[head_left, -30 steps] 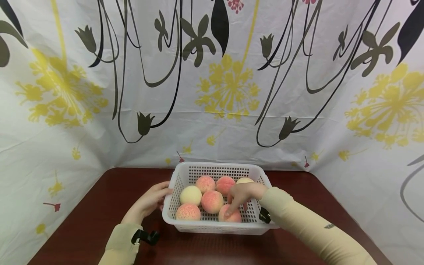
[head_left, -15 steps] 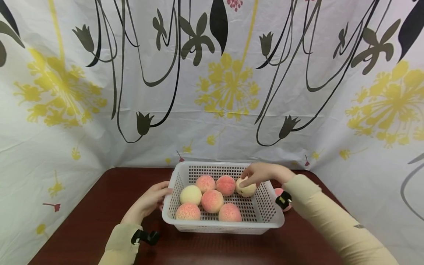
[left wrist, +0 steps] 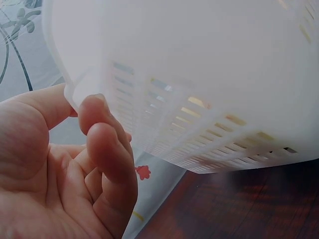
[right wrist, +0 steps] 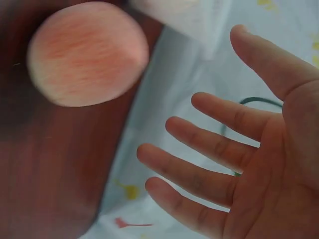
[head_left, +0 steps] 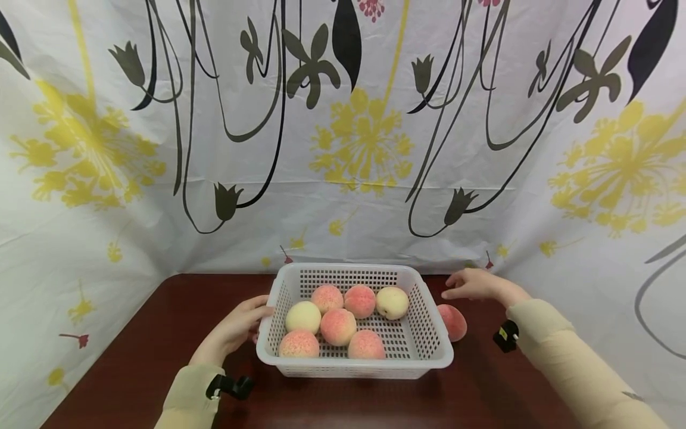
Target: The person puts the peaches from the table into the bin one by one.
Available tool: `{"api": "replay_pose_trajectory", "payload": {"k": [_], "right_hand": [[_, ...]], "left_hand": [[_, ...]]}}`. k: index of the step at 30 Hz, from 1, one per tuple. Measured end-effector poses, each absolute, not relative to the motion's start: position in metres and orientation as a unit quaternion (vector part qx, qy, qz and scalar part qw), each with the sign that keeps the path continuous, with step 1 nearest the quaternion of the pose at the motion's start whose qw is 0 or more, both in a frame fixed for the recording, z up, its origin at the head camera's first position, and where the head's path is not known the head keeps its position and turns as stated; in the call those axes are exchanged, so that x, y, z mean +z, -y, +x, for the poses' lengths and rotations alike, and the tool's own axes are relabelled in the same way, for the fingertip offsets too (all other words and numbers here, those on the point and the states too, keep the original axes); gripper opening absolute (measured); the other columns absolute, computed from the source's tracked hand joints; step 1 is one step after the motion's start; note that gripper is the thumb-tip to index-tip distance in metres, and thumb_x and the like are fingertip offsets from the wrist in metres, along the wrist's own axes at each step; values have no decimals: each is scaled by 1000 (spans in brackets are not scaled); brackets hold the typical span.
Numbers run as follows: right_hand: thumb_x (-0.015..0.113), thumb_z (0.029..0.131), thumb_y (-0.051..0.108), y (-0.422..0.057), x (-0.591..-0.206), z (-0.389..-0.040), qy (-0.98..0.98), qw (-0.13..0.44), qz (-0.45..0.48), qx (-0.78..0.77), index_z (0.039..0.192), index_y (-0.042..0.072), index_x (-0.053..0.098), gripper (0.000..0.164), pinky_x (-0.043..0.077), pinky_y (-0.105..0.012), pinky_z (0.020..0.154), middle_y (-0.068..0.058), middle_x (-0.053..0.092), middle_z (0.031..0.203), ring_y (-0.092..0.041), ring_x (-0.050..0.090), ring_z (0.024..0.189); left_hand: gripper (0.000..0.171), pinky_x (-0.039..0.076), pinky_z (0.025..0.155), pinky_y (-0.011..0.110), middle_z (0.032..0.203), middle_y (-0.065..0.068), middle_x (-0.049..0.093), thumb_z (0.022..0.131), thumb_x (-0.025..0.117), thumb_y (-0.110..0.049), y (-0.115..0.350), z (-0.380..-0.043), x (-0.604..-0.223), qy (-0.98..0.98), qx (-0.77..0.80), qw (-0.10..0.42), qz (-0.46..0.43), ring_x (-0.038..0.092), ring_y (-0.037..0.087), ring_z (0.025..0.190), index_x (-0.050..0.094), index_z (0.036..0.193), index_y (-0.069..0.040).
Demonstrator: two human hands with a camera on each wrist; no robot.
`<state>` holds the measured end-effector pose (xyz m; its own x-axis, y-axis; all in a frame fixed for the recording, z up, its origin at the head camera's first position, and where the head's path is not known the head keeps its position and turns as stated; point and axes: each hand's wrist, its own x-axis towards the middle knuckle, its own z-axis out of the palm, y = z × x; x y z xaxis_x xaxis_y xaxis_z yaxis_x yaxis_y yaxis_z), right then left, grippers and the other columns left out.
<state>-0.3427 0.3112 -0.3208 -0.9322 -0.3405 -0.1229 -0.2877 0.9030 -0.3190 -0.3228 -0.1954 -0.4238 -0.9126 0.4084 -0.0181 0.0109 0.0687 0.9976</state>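
A white plastic basket (head_left: 354, 370) holds several peaches. Some are pink, such as the front one (head_left: 367, 345), while a pale yellow peach (head_left: 392, 302) sits at the back right and another pale peach (head_left: 303, 317) toward the left. My left hand (head_left: 234, 328) grips the basket's left rim; in the left wrist view its thumb lies at the rim and its fingers curl below. Outside the basket's right wall, one pink peach (head_left: 452, 322) rests on the table. My right hand (head_left: 479, 285) is just behind that peach, holding nothing, its fingers spread apart in the right wrist view.
The dark red-brown table (head_left: 343, 405) carries the basket near its back edge. A patterned white cloth (head_left: 343, 238) hangs behind and on both sides. Each wrist wears a small black camera, the left camera (head_left: 229, 386) and the right camera (head_left: 506, 336).
My right hand has left the front pink peach, touched the pale one at the back right, then moved right, out of the basket. The peach outside is uncovered. My left hand stays at the rim.
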Motion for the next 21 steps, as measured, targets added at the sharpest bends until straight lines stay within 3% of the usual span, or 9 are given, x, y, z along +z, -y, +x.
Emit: {"api": "replay_pose_trajectory", "payload": {"k": [6, 13, 21], "right_hand": [[66, 72, 45, -327, -352, -339, -971, 93, -165, -144, 111, 1, 57, 60, 43, -44, 76, -13, 59, 101, -27, 55, 92], [70, 70, 41, -330, -375, -335, -962, 107, -168, -187, 129, -1, 39, 78, 38, -51, 81, -23, 47, 120, -38, 45, 107], [74, 65, 37, -322, -384, -333, -955, 113, -168, -216, 128, -2, 40, 82, 41, -41, 78, -10, 54, 111, -22, 50, 95]], "left_hand": [[52, 38, 44, 29, 89, 19, 59, 89, 52, -26, 195, -322, -424, -715, 668, 147, 148, 45, 14, 49, 35, 131, -2], [51, 39, 44, 29, 91, 19, 60, 89, 50, -25, 196, -323, -425, -716, 667, 144, 149, 48, 14, 50, 34, 132, -2], [51, 39, 43, 29, 92, 19, 60, 90, 50, -24, 196, -323, -425, -712, 669, 147, 152, 48, 14, 50, 33, 132, -1]]}}
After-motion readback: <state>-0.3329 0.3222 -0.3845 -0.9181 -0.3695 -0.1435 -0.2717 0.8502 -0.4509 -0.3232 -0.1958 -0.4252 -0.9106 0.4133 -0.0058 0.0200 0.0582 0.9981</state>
